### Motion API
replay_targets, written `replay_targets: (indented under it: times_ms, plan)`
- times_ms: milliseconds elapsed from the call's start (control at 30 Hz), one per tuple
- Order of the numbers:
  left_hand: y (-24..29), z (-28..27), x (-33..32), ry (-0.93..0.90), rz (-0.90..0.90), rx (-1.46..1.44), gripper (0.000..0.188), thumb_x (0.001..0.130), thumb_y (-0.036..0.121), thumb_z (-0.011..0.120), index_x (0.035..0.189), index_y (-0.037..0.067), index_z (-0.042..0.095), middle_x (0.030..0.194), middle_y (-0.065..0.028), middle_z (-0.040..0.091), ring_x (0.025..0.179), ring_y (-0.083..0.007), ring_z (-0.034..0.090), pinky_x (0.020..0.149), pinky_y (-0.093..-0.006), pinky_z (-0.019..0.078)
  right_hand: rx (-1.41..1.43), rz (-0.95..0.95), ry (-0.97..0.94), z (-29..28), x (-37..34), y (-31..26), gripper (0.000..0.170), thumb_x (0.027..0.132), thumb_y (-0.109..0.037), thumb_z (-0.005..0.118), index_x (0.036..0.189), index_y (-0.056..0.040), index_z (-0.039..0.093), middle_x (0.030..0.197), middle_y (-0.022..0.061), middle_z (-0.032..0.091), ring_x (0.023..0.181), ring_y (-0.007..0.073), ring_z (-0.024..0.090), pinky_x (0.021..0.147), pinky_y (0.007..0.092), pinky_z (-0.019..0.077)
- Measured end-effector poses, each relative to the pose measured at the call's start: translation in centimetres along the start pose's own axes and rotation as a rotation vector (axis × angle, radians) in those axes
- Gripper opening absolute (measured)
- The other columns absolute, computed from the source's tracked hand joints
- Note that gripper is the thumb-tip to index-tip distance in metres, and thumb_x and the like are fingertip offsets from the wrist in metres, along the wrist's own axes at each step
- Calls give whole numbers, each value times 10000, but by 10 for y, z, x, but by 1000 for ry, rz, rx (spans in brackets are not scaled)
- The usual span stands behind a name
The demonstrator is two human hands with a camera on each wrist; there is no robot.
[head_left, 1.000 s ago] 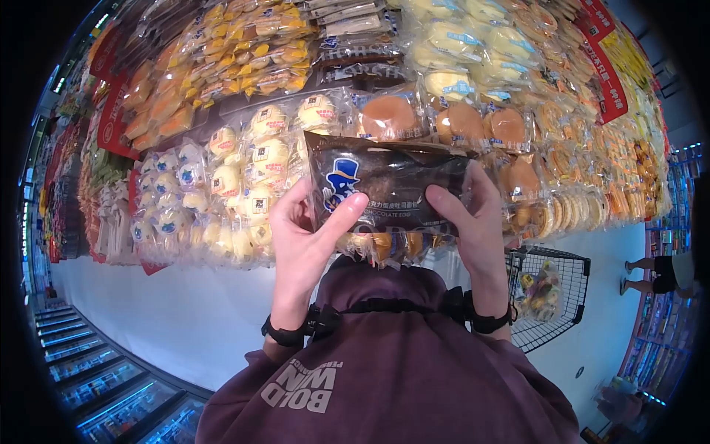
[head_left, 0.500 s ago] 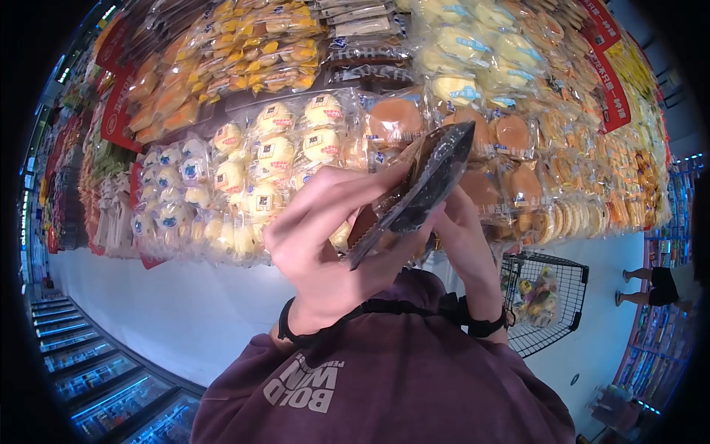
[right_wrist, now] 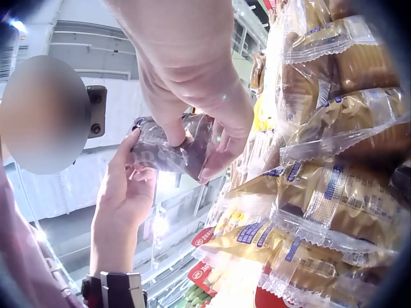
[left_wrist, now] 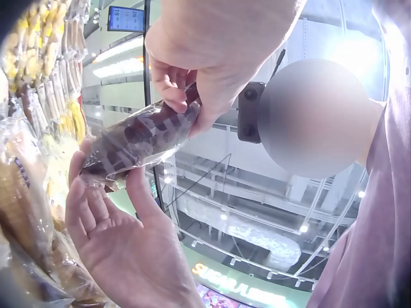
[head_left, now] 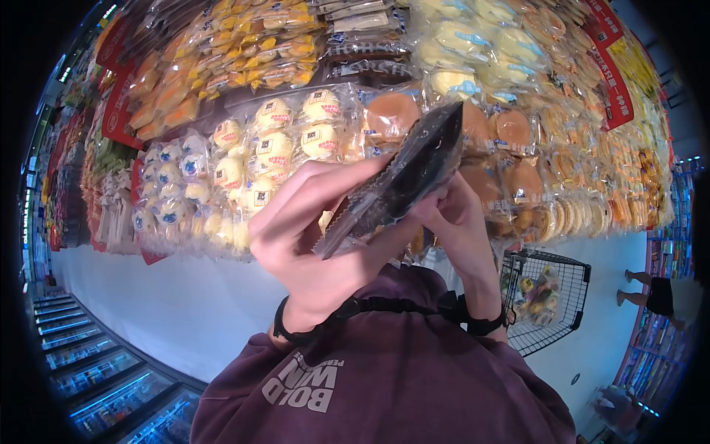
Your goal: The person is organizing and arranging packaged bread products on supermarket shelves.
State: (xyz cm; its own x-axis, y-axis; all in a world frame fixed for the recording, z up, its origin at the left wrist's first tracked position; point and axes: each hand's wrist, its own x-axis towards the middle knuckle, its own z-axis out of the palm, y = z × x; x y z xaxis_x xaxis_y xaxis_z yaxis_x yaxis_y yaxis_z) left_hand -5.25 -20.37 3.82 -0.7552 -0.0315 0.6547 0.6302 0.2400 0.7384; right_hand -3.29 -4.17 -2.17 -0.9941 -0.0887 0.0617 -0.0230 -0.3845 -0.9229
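Note:
A dark, clear-edged bag of chocolate bread [head_left: 414,174] is held up in front of the chest, turned nearly edge-on and slanting from upper right to lower left in the head view. My left hand [head_left: 314,229] grips its lower-left end, the thumb on the near side and the fingers behind. At the other side, my right hand [head_left: 458,218] pinches the bag with curled fingers. Seen from the left wrist, the bag [left_wrist: 138,144] spans both hands. In the right wrist view, the right thumb presses on the wrapper [right_wrist: 173,147]. The label is mostly hidden from the head view.
Rows of wrapped round cakes [head_left: 392,115], white buns [head_left: 274,148] and other breads fill the display ahead. A wire shopping cart [head_left: 547,300] holding bagged goods stands at right. Further right is a person's leg [head_left: 636,297]. Freezers [head_left: 111,385] line the lower left.
The bag has turned from label-side up, level between both hands, to a slanted, edge-on pose. In the last half second it shifted slightly left with the left hand.

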Motion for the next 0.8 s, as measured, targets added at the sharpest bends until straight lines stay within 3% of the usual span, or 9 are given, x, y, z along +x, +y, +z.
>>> replay_targets:
  times_ms: [167,267,433,633,800]
  plan:
    - [-2,5,0,2,15,-27,435,561,23,901,947,-28,706,847,-99,705,737,-141,661,632,-245,515,-17,-175,98,-6,-4,-2,298,887,9,658,1126,-5,479,1077,96,635,963,100,600,845,257,485]
    - [-2,3,-3,31,-228,-187,473,642,4,877,1040,-48,627,922,-94,695,814,-128,658,728,-244,523,-49,-279,177,-16,-7,-10,350,857,49,666,1155,9,487,1139,118,613,996,120,606,796,243,517]
    - [-24,4,-4,-14,-413,-476,551,670,-26,846,1150,-35,576,992,-85,686,866,-116,651,758,-227,504,45,-401,263,-6,-9,-39,475,808,108,677,1239,63,484,1186,159,582,1029,172,621,735,233,597]
    - [-40,0,-18,-74,-632,-572,634,683,-12,850,1230,-24,529,999,-64,671,859,-111,648,776,-242,499,-174,-662,178,6,-7,-41,504,739,107,751,1193,63,537,1146,140,606,1055,171,623,859,272,553]
    - [-51,-3,-22,-83,-622,-603,628,675,-7,856,1215,-21,536,1032,-69,641,915,-128,629,840,-279,494,-414,-675,202,6,-10,-43,520,694,58,809,1167,29,594,1096,97,637,999,159,636,801,256,514]
